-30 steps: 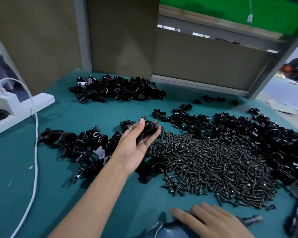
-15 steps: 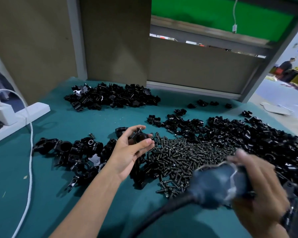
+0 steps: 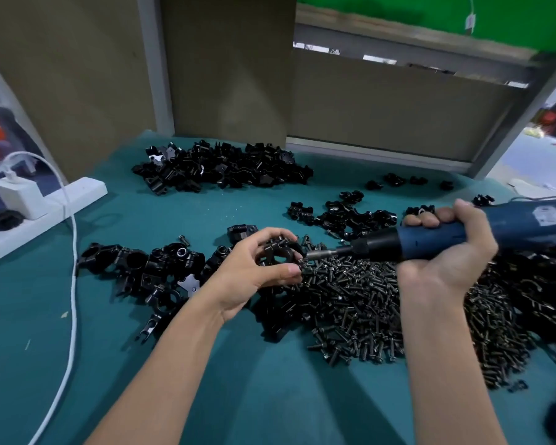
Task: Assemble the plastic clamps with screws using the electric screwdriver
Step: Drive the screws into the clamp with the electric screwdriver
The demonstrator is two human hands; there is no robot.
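**Clamp in the left hand, driver in the right**

Far left on my feed, a white power strip point(image 3: 45, 203) lies at the edge of the green table mat point(image 3: 109, 364) with a white charger point(image 3: 18, 195) plugged into it. A white cable point(image 3: 73, 268) curves from the charger down across the mat toward the near edge.

Next comes a loose heap of black clamps point(image 3: 142, 271) on the mat, just beside the left wrist. Farther back, near the wall panel, lies a second heap of black clamp parts point(image 3: 222, 170).

The left hand point(image 3: 247, 277) is curled round a single black clamp point(image 3: 281, 252). Its fingers point(image 3: 270, 234) hook over the top of the clamp and the thumb presses in from below, so the part is pinched from both sides and held just above the left edge of the screw pile point(image 3: 366, 300). I can see the round opening of the clamp between fingers and thumb.

The metal bit point(image 3: 321, 253) of the electric screwdriver point(image 3: 446, 239) reaches the clamp's right side — it looks to be touching, though I cannot tell if a screw sits on its tip. The driver lies nearly level, pointing left.

The right hand point(image 3: 446, 268) is wrapped tight round the blue body of the driver, palm toward me, fingertips showing over the top of the barrel. The driver's rear end runs out of view at the right.

Behind the tool, a scatter of clamp pieces point(image 3: 344, 216) lies on the mat; at the far right, a dark mass of more parts point(image 3: 543, 284) borders the screws.
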